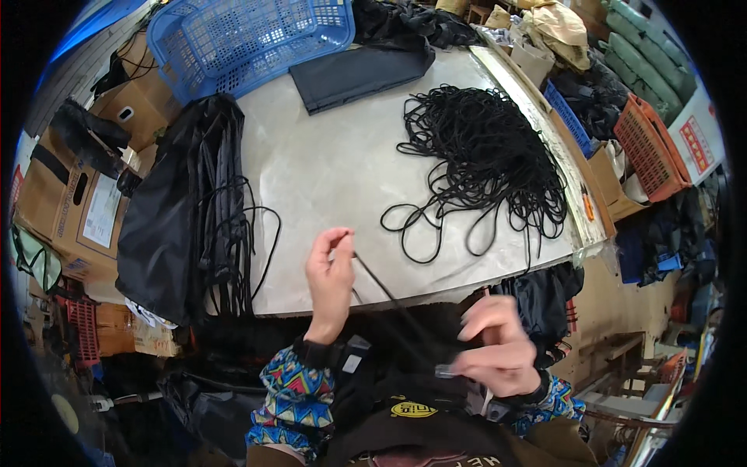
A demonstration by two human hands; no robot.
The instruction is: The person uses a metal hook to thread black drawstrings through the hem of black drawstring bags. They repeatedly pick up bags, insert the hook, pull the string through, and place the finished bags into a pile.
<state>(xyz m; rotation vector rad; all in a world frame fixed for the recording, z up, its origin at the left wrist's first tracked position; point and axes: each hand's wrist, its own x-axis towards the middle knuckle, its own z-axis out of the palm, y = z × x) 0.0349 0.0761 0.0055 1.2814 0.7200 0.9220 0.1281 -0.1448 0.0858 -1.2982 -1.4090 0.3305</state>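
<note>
Head view: left hand (pixel 330 276) raised over the near edge of the surface (pixel 327 167), thumb and forefinger pinched shut on one end of a thin black cord (pixel 383 286). The cord runs taut, down and to the right, toward the right hand (pixel 498 346). Right hand is low, just off the near edge, fingers curled closed around the other stretch of cord; a small clear plastic piece (pixel 444 371) shows at its fingertips, too blurred to say what it is. Both wrists come out of bright patterned sleeves (pixel 296 393).

Below the hands, dark fabric (pixel 420 327) is bunched against the body, cord passing in front of it.

On the pale surface: big loose tangle of black cords (pixel 486 159) at the right, loops spilling toward the near edge, well apart from the hands. A stack of black fabric bags (pixel 183 214) with drawstrings hangs over the left edge. A folded dark cloth (pixel 354 74) lies at the far side, just beside a blue plastic basket (pixel 249 39).

Around it: cardboard boxes (pixel 66 198) on the left, an orange crate (pixel 650 148) and a smaller blue crate (pixel 568 117) on the right, green sacks (pixel 650 58) far right
</note>
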